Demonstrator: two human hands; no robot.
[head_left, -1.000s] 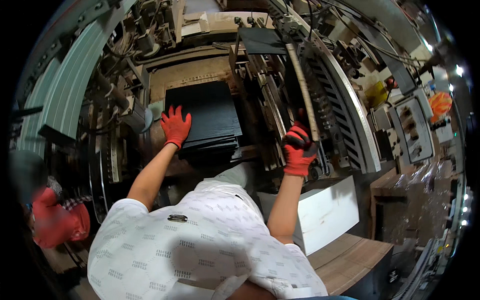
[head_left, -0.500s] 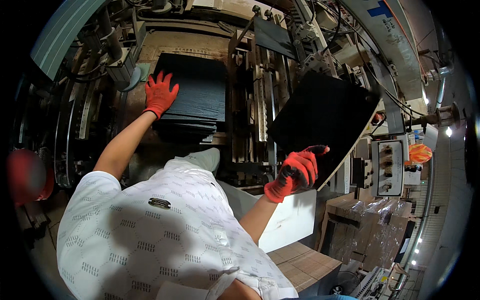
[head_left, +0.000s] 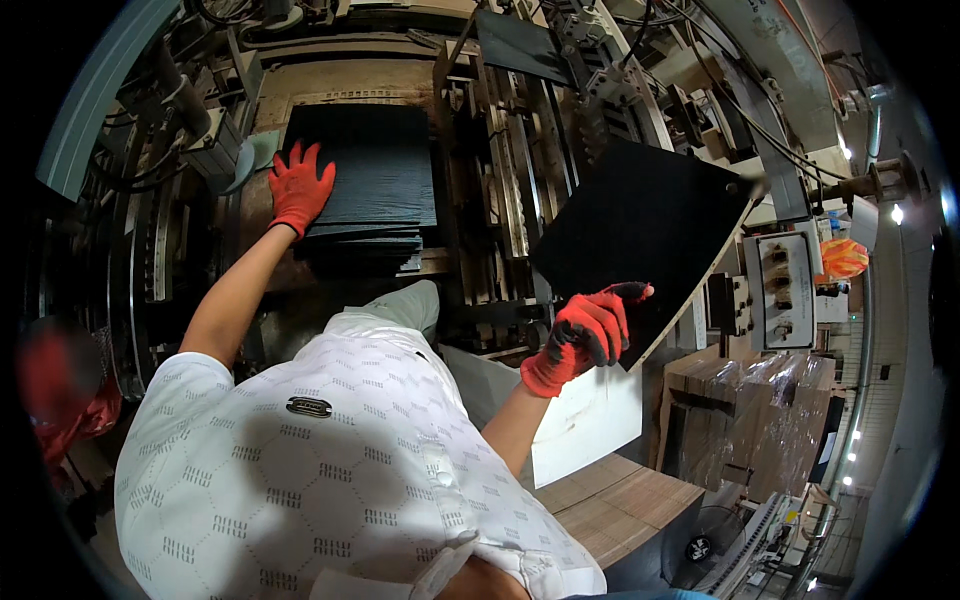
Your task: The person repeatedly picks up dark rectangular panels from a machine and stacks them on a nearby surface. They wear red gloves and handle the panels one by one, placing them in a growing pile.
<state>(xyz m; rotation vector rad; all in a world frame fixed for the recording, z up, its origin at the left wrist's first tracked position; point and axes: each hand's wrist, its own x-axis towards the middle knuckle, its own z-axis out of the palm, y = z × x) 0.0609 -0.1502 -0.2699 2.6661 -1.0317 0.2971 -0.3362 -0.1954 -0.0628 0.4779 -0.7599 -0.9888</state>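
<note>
Left hand, red-gloved, at ten o'clock of the view: fingers spread wide, tips toward twelve to one o'clock, laid over the left edge of the stack; nothing gripped. Stack of black panels, between ten and eleven o'clock: edges uneven on the near side; long axis cannot be told. Right hand, red glove with black fingertips, between three and four o'clock: fingers partly curled, closed on the lower end of a single panel; thumb placement cannot be told. White box, between four and five o'clock, below that hand. Black panel, single, two o'clock: tilted, long axis running seven to one o'clock, pale edge facing four. Wrapped cartons, four o'clock. Control box, three o'clock, right of the panel.
</note>
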